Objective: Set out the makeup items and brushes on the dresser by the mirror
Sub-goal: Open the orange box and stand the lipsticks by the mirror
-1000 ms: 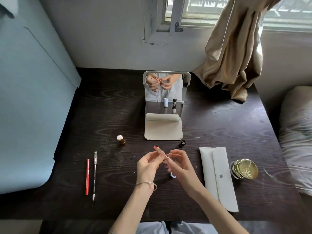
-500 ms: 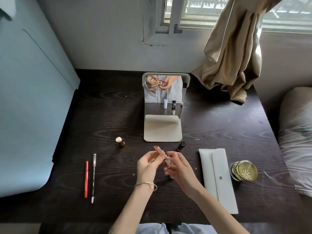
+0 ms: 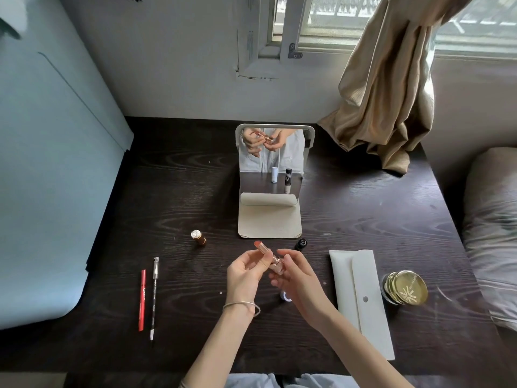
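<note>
Above the counter's [image 3: 179, 191] near edge, both hands, left hand [image 3: 244, 278] and right hand [image 3: 300, 278], are pinching an uncapped lipstick [image 3: 268, 254]; its exposed tip is risking a smear or snapping against fingers, with its cap [image 3: 199, 237] standing beyond, near the mirror [image 3: 270, 163].

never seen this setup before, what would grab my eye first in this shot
Most likely the open lipstick, held up between the left hand and right hand at the dresser's near middle. Just behind it the standing mirror shows the same hands in reflection. After that, the shiny gold compact at the right, beside a white pouch, and the red pencil lying at the left.
</note>
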